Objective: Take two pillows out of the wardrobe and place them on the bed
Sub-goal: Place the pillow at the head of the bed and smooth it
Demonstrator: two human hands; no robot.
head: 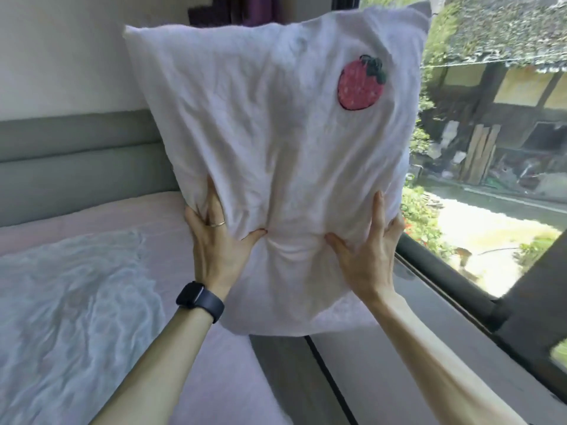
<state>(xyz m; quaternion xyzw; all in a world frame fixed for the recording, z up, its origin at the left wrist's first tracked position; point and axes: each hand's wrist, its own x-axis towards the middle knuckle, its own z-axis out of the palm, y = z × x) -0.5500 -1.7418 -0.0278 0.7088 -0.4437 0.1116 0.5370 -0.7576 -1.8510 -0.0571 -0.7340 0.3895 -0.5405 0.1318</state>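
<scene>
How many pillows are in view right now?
1: a white pillow with a strawberry patch, held upright in both hands above the bed. A second could lie hidden behind it or out of frame.

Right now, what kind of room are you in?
Most likely a bedroom: a bed with a padded headboard lies beside a big window, and both hands hold a strawberry pillow.

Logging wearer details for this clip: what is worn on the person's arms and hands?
Both forearms are bare, with no sleeves in view. The left hand has a thin gold-coloured ring on one finger, and its wrist carries a dark smartwatch on a dark band. The right hand shows no jewellery.
</scene>
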